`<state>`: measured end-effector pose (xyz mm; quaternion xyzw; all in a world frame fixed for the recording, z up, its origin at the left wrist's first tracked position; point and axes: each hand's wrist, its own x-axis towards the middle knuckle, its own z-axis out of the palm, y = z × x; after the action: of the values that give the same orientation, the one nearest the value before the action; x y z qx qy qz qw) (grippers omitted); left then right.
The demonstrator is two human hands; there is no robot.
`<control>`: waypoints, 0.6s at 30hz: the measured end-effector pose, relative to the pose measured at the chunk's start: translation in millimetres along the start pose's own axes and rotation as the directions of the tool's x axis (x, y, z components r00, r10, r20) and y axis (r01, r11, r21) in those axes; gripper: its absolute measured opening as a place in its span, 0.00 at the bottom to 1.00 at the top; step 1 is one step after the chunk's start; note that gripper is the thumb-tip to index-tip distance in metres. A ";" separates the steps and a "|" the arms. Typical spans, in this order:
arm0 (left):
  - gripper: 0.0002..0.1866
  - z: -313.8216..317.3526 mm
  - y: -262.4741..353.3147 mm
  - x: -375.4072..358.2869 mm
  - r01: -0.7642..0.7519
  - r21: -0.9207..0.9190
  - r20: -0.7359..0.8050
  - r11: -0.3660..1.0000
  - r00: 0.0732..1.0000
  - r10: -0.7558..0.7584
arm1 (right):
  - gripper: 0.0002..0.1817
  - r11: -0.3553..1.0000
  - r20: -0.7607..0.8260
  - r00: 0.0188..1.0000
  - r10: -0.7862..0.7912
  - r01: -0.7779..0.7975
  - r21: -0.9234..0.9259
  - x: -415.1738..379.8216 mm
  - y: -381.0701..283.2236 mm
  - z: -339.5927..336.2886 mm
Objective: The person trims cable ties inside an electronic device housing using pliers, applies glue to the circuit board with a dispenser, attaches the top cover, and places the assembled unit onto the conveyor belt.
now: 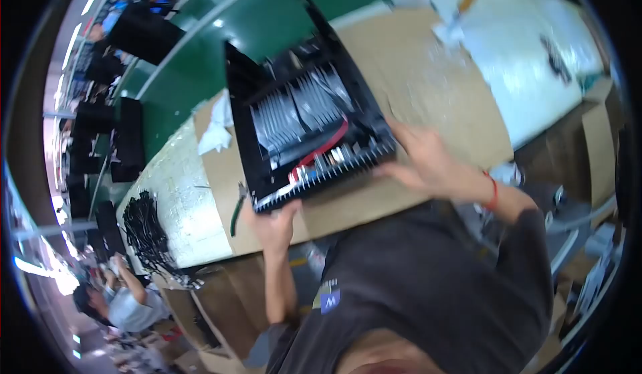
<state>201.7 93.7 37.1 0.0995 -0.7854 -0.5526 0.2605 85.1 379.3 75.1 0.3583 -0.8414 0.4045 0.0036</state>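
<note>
Both hands hold a black electronics housing with an open top, tilted over the bench. Inside it are rows of grey, fin-like parts, a red wire and small components along the ribbed near edge. My left hand grips the near left corner, its thumb on the ribbed edge. My right hand is closed around the near right corner, its fingers partly hidden beneath. Just beside my left hand lies a hand tool with dark green handles, probably pliers or cutters.
Brown cardboard covers the middle of the bench. A bundle of black cables lies at the left, near a crumpled white sheet. Beyond runs a green conveyor with black housings. Another person is at lower left.
</note>
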 end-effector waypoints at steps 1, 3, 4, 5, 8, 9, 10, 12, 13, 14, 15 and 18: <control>0.27 2.3 44.5 8.0 -0.057 -0.133 -0.038 0.989 0.998 0.052 | 0.34 0.993 -0.066 0.992 -0.107 0.103 -0.057 4.1 -19.0 -18.0; 0.27 -19.4 113.6 43.1 -0.016 0.000 0.061 1.000 0.998 0.016 | 0.26 0.983 0.026 0.988 -0.153 0.155 -0.103 32.8 -63.2 -75.7; 0.27 -30.4 145.6 64.2 0.016 0.059 0.115 0.998 0.993 -0.022 | 0.27 0.994 0.103 0.995 -0.003 0.014 -0.106 53.4 -88.0 -100.3; 0.27 -41.1 177.3 85.9 0.041 0.121 0.167 0.992 0.984 -0.061 | 0.27 0.996 0.140 0.989 0.049 -0.039 -0.076 81.6 -98.4 -114.4; 0.35 -47.9 189.2 169.6 0.130 0.098 0.310 0.987 0.938 -0.154 | 0.25 0.967 0.279 0.926 0.256 -0.242 -0.083 170.1 -116.8 -147.0; 0.39 -42.0 194.8 181.0 0.165 0.069 0.307 0.984 0.935 -0.178 | 0.26 0.964 0.198 0.946 0.256 -0.234 -0.129 185.8 -117.6 -149.5; 0.40 -45.0 183.1 212.0 0.184 0.092 0.362 0.979 0.909 -0.205 | 0.26 0.957 0.116 0.960 0.254 -0.232 -0.175 201.4 -118.7 -152.2; 0.44 -45.7 176.4 259.3 0.181 0.166 0.386 0.969 0.893 -0.233 | 0.25 0.920 -0.208 0.918 -0.337 0.274 -0.280 219.5 -97.6 -142.3; 0.45 -41.7 179.1 267.9 0.178 0.217 0.355 0.960 0.901 -0.248 | 0.26 0.737 -0.255 0.707 -0.659 0.541 -0.405 227.4 -85.2 -141.5; 0.46 -36.4 184.2 274.7 0.188 0.246 0.357 0.951 0.894 -0.270 | 0.28 0.785 0.034 0.797 -0.603 0.600 -0.156 232.1 -78.6 -150.2; 0.47 -32.5 192.5 281.5 0.200 0.275 0.354 0.940 0.888 -0.293 | 0.32 0.691 0.019 0.728 -0.685 0.658 -0.300 234.6 -62.6 -138.9; 0.49 -26.4 202.9 309.3 0.167 0.387 0.389 0.907 0.862 -0.325 | 0.37 0.640 -0.069 0.690 -0.721 0.624 -0.450 232.8 -58.8 -128.5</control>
<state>-19.1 9.6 323.1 0.1150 -0.8876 -0.4455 -0.0213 -88.8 303.0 270.2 0.5867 -0.7010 0.2372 0.3288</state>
